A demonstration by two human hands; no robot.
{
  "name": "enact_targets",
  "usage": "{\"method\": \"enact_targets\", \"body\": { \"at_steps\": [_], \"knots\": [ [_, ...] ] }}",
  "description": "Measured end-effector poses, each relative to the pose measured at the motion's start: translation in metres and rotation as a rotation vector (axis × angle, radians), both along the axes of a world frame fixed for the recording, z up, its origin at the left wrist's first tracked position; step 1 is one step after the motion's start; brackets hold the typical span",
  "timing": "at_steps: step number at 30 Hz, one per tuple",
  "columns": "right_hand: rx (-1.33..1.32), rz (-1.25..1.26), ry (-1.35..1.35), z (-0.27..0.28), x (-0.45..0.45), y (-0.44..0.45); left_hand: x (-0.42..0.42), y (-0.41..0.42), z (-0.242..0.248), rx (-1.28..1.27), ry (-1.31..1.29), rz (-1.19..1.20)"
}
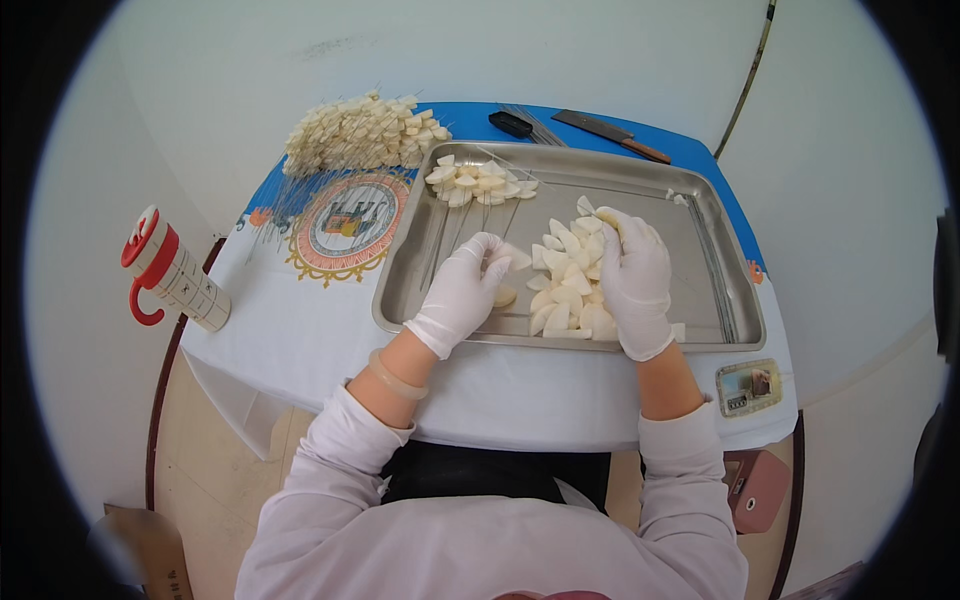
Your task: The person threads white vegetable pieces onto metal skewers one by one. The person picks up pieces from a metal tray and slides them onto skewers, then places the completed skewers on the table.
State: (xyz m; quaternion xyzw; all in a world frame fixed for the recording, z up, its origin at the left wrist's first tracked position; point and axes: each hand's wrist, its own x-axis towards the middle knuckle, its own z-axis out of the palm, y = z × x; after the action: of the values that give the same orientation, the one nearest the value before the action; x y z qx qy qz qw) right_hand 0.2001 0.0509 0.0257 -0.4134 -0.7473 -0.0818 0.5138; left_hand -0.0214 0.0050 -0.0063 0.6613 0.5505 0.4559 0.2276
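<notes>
My left hand (469,281), in a white glove, pinches a pale vegetable slice (516,257) above the metal tray (637,166). My right hand (637,270), gloved too, is over the tray's right half. Its thumb and forefinger hold another pale slice (585,205); whether a skewer runs through that slice is hard to see. Between both hands lies a heap of loose cut slices (566,289), partly covered by the right hand. One round slice (504,295) rests just under my left hand. Skewered slices (480,181) lie at the tray's far left corner, their thin skewers (444,232) pointing towards me.
A large pile of skewered slices (360,135) stands beyond the tray's left. Behind the tray lie a cleaver (600,129), a black-handled tool (511,124) and loose skewers (541,127). More skewers (712,262) line the tray's right side. A red-lidded cup (180,270) stands left.
</notes>
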Motion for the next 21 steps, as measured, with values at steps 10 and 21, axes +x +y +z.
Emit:
{"method": "enact_targets", "body": {
  "at_steps": [10, 21],
  "knots": [
    [0.027, -0.052, -0.042, 0.001, -0.002, -0.002, -0.003, -0.005, 0.000, -0.094, 0.611, -0.009],
    [0.028, -0.123, -0.061, 0.000, -0.003, -0.006, -0.002, -0.004, -0.004, -0.040, 0.362, -0.065]
  ]
}}
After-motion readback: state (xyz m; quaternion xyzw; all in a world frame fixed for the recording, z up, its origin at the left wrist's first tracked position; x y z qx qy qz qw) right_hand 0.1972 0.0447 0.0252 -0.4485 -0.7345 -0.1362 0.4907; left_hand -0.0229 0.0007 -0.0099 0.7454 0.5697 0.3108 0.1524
